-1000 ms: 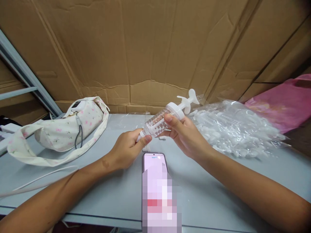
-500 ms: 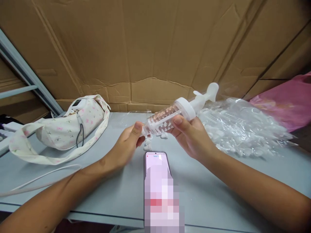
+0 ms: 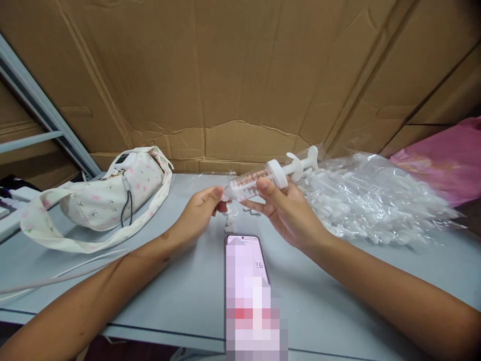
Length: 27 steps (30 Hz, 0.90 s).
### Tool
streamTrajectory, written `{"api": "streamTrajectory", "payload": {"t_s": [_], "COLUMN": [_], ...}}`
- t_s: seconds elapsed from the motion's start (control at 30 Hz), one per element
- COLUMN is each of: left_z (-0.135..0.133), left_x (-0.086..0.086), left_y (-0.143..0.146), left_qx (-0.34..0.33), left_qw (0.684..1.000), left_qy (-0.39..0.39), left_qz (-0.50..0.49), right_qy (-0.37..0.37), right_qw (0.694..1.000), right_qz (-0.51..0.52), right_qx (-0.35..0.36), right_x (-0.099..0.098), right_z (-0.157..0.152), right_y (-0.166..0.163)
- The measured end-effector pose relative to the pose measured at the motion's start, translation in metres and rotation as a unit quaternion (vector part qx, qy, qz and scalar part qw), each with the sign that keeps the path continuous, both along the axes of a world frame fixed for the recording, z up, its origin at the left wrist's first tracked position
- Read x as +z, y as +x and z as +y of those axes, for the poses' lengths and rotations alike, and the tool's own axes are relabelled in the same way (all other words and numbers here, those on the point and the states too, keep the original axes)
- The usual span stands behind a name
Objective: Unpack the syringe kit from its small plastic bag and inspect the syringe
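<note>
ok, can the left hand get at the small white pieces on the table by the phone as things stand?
Probably yes. The left hand pinches the tip of the clear syringe, and the small white pieces lie just below and beside it on the table, nothing between. It would need to free its fingers first.

Clear glossy plastic syringe with matt white plunger; crinkled transparent plastic bags; floral cloth pouch; smooth grey worktop; rough cardboard.

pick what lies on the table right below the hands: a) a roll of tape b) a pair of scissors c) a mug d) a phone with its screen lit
d: a phone lies screen up and lit on the grey table, just below the left hand and right hand that hold the clear syringe-like dispenser.
</note>
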<state>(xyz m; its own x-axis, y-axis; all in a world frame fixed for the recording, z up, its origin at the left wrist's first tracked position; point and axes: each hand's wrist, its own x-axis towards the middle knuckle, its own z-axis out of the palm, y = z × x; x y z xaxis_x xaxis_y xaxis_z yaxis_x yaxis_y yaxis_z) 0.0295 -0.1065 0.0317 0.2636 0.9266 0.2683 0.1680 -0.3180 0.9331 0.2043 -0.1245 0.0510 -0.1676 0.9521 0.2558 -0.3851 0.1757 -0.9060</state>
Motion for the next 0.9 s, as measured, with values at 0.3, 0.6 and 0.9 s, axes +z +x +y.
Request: {"api": "streamTrajectory", "payload": {"t_s": [0.3, 0.6, 0.9], "left_z": [0.001, 0.008, 0.009], "left_x": [0.003, -0.005, 0.005], "left_y": [0.0, -0.001, -0.007], "left_qx": [-0.011, -0.052, -0.036], "left_qw": [0.995, 0.985, 0.965], "left_qy": [-0.059, -0.145, -0.261], "left_qz": [-0.083, -0.083, -0.018], "right_qy": [0.021, 0.013, 0.181], "right_qw": [1.0, 1.0, 0.973], "right_qz": [0.004, -0.006, -0.122], "right_qx": [-0.007, 0.004, 0.077], "right_x": [-0.001, -0.002, -0.006], "right_z": [0.005, 0.01, 0.008], "right_y": [0.002, 0.005, 0.014]}}
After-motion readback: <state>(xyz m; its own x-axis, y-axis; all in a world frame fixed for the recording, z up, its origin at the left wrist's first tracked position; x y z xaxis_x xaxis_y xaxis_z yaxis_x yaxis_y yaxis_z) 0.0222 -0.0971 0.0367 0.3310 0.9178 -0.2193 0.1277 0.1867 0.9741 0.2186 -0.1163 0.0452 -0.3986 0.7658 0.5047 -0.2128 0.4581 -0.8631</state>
